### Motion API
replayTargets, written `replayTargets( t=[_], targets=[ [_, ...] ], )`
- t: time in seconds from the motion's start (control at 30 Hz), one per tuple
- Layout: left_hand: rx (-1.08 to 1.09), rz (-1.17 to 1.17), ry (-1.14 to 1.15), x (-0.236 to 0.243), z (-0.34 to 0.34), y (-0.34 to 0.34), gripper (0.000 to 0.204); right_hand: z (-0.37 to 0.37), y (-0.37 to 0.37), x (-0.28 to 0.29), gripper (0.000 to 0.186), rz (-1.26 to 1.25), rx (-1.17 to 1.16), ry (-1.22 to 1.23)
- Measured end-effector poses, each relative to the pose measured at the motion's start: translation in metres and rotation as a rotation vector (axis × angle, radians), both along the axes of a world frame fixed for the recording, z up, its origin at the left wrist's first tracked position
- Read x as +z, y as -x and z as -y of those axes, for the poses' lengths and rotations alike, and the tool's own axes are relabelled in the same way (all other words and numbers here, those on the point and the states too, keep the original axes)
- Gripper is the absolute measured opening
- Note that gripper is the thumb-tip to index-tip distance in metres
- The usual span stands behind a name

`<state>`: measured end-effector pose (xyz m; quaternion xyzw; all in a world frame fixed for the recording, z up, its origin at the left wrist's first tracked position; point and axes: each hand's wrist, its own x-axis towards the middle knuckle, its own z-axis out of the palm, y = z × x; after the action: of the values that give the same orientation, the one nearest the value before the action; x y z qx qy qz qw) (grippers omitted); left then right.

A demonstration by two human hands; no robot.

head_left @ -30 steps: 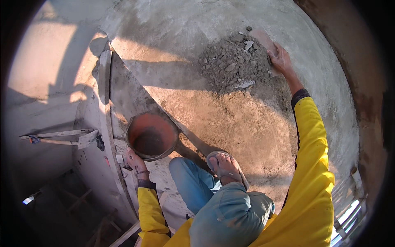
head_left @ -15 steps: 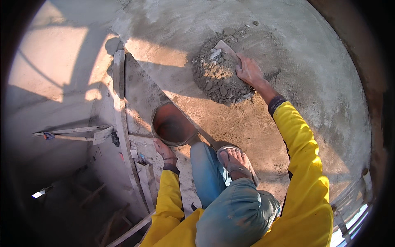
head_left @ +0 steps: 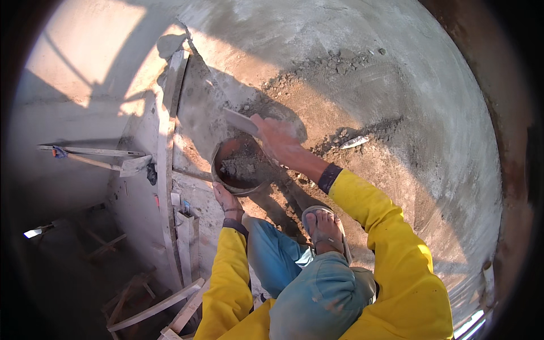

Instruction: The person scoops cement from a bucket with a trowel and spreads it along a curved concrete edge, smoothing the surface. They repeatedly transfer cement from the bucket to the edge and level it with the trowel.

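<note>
Grey rubble (head_left: pixel 245 165) moved off floor (head_left: pixel 408 190) into reddish bucket (head_left: pixel 229 148).

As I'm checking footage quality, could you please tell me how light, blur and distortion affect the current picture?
Head view: the right hand looks blurred, probably by motion; head view: sunlit patches and shadows break up the floor, and the lower left is murky; head view: the floor's right edge bows toward the picture's black border.

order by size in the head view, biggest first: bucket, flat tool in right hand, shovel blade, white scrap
1. Bucket
2. Flat tool and shovel blade: too alike to rank, and the right hand covers part of the tool
3. White scrap
</note>
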<state>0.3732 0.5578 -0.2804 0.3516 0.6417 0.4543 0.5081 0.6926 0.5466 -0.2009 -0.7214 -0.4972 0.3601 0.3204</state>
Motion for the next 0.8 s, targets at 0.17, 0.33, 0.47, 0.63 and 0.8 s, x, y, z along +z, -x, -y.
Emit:
replayTargets(
  t=[0.17,0.33,0.47,0.63,0.8],
  targets=[
    [0.227,0.175,0.151,-0.021,0.022,0.028,0.071,0.059,-0.286,0.003,0.049,0.731,-0.688,-0.134],
    [0.172,0.083,0.135,-0.032,0.018,0.045,0.074,0.126,-0.475,-0.08,0.074,0.658,-0.685,0.165],
    [0.123,0.081,0.149,-0.041,-0.013,0.044,0.072,0.055,-0.429,-0.1,0.074,0.648,-0.517,-0.044],
    [0.05,0.05,0.061,-0.047,-0.062,0.028,0.069,-0.062,-0.258,-0.08,0.067,0.425,-0.256,0.039],
    [0.003,0.138,0.044,-0.031,-0.09,0.018,0.068,-0.074,-0.201,-0.022,0.047,0.536,-0.243,0.146]
  ],
)
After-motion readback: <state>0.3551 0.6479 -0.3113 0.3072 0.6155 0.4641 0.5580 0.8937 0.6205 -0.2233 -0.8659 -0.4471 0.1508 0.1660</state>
